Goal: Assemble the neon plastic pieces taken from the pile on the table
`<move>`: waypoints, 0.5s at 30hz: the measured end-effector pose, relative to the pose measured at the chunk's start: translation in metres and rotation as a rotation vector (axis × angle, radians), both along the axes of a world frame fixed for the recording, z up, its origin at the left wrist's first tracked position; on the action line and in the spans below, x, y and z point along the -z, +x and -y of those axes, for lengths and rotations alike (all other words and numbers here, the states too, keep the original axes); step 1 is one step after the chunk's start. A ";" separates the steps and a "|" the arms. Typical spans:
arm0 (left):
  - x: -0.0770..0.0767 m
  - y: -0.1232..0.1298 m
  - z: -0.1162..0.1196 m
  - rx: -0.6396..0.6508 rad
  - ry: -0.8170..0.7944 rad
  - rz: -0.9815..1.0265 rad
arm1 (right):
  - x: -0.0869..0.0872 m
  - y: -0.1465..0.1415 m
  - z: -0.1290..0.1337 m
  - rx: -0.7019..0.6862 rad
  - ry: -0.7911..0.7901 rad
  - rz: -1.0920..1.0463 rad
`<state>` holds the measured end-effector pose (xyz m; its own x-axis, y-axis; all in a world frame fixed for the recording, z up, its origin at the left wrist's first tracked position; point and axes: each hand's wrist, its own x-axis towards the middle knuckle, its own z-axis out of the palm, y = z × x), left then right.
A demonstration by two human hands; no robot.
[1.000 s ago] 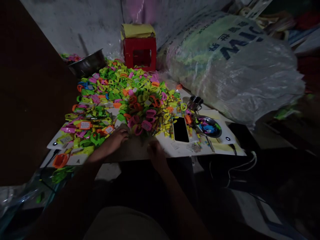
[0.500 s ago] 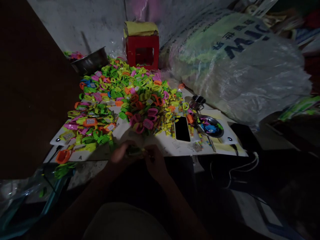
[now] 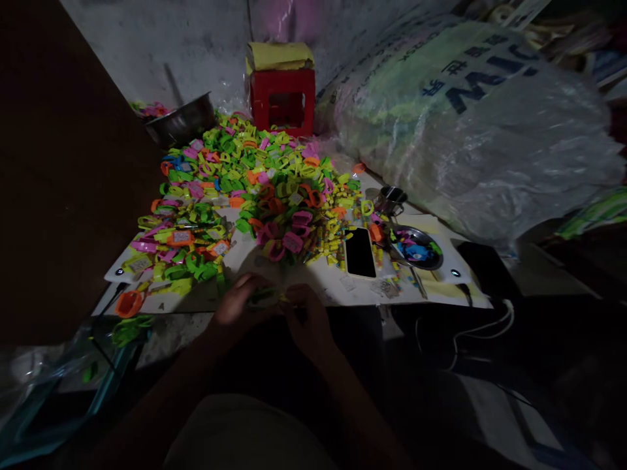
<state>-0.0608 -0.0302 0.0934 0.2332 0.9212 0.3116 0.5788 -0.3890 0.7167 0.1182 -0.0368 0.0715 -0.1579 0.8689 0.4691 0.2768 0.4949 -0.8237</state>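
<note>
Over the table's front edge, my left hand (image 3: pixel 236 305) is closed round a dark green plastic toy watch (image 3: pixel 263 296), most of it hidden in shadow and by the fingers. Beside it my right hand (image 3: pixel 307 318) pinches a small yellow piece (image 3: pixel 283 297) against the toy watch's end; its exact form is too dark to make out. Just beyond the hands lies a heap of pink and orange toy watches (image 3: pixel 292 243). Small yellow tube-like pieces (image 3: pixel 329 241) are scattered to its right.
A big pile of coloured toy watches (image 3: pixel 245 153) covers the back. Around it are a metal pan (image 3: pixel 183 121), a red stool (image 3: pixel 307 98) and a large plastic sack (image 3: pixel 470 143). To the right lie a phone (image 3: pixel 360 253), a metal cup (image 3: pixel 392 200) and a round dish (image 3: pixel 435 261).
The view has shifted slightly, so the scene sits a little further right. Both hands stay together at the table's front edge, with the fingers slightly shifted around the toy watch.
</note>
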 end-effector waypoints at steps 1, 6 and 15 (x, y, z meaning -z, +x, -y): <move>0.000 0.000 0.000 -0.002 -0.010 0.006 | -0.002 0.001 0.001 -0.007 0.004 0.030; 0.001 -0.002 0.002 -0.032 -0.089 0.011 | -0.009 0.003 0.006 -0.019 0.015 0.224; 0.001 0.000 0.008 -0.022 -0.393 0.046 | -0.013 0.003 0.009 -0.040 0.006 0.752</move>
<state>-0.0605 -0.0379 0.0922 0.2065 0.9768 -0.0559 0.5475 -0.0680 0.8340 0.1213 -0.0456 0.0843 -0.4692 0.8534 0.2274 0.7449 0.5207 -0.4172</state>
